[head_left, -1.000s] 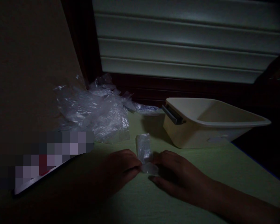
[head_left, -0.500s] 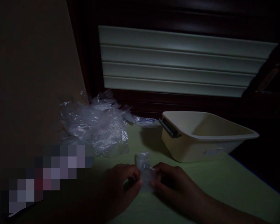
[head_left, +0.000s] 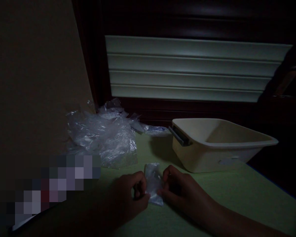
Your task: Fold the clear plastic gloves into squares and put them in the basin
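A small folded clear plastic bag (head_left: 154, 182) lies upright in my view on the green tabletop, between my two hands. My left hand (head_left: 135, 191) has its thumb and curled fingers at the bag's left edge, pinching it near the lower corner. From the other side, my right hand (head_left: 179, 187) holds the right edge with thumb and bent fingers. Beyond the left hand sits a crumpled heap of clear plastic bags (head_left: 106, 135). The room is dim, so the exact finger contact is hard to see.
A cream plastic bin (head_left: 199, 158) with a dark handle stands at the right rear of the green table (head_left: 236, 197). Behind it is a dark wooden frame with a pale slatted panel (head_left: 187, 69). A pixelated item (head_left: 54, 184) lies at the left, by the wall.
The folded bag now looks flatter and longer, with its lower end showing between my hands. My right fingers have risen slightly along its edge. The camera view has shifted a little.
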`<state>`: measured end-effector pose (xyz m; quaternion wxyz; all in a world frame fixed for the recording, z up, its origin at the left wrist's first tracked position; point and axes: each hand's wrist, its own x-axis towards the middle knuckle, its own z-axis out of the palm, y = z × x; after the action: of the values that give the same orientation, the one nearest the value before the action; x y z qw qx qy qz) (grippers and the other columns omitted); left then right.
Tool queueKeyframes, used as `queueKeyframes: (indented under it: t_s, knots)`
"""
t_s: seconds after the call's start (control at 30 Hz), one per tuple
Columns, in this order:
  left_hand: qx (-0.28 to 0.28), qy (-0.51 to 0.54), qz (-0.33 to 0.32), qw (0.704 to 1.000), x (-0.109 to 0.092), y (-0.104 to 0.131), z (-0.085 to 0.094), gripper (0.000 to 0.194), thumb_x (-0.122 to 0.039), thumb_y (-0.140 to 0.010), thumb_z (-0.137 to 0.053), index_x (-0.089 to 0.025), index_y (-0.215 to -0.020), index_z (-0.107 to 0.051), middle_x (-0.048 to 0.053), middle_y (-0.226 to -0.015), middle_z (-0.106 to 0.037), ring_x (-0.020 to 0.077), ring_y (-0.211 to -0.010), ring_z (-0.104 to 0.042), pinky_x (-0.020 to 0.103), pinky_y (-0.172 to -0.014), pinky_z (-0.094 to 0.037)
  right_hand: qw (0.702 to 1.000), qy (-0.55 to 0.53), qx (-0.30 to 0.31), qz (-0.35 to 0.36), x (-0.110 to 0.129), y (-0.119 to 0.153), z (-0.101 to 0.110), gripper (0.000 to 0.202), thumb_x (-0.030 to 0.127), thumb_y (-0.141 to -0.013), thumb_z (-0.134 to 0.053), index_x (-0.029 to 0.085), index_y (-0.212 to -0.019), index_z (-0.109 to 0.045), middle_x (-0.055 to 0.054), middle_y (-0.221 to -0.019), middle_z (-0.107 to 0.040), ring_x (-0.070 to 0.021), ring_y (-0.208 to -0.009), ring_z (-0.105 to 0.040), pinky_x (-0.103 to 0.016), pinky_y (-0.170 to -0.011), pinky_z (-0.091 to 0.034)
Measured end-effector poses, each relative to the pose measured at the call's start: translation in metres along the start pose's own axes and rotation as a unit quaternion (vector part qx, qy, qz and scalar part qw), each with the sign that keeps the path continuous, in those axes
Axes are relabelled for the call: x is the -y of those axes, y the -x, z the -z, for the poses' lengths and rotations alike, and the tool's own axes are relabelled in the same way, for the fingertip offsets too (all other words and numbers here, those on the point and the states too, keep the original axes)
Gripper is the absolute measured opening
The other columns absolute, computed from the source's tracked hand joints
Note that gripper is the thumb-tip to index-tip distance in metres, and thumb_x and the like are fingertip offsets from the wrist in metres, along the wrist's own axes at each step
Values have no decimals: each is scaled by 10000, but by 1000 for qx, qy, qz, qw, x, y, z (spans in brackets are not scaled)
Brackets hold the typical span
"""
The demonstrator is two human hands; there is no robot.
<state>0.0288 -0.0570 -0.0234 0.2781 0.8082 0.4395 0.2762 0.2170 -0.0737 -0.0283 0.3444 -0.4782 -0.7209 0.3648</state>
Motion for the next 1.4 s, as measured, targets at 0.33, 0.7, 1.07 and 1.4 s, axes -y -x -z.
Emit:
queueKeyframes:
  t_s: [0.33, 0.7, 1.07, 1.4]
  knots:
    - [-26, 7, -15, 1000, 7, -2, -2, 29, -192, -683, -543, -171, -667, -532, -43, -556, -530, 109, -540, -523, 202, -552, -370, 999, 24, -12, -25, 7, -18, 0, 183, 177, -710, -603, 198, -758, -427, 31, -626, -527, -121, -561, -482, -227, -497, -339]
    - [-80, 20, -73, 994, 22, 0, -8, 243, -225, -700, -524, -223, -900, -661, -40, -589, -640, 120, -556, -599, 222, -599, -446, 996, 71, 11, 50, 1, -7, 1, 81, 235, -797, -582, 176, -838, -545, -25, -777, -602, -141, -680, -533, -249, -595, -400]
    - [-110, -35, -132, 985, 18, 5, -8, 216, -162, -731, -514, -189, -891, -656, 3, -671, -624, 127, -600, -577, 231, -597, -448, 987, 142, 38, 62, 6, -2, 5, 69, 231, -832, -554, 168, -862, -557, -26, -784, -613, -134, -669, -550, -241, -584, -416]
    - [1, -133, -119, 984, 11, 2, -1, 204, -99, -749, -552, -199, -901, -644, 29, -905, -576, 169, -826, -545, 261, -698, -434, 911, 312, -15, 269, 3, 3, 6, 132, 144, -848, -475, 143, -913, -590, -97, -862, -609, -192, -773, -548, -312, -665, -467]
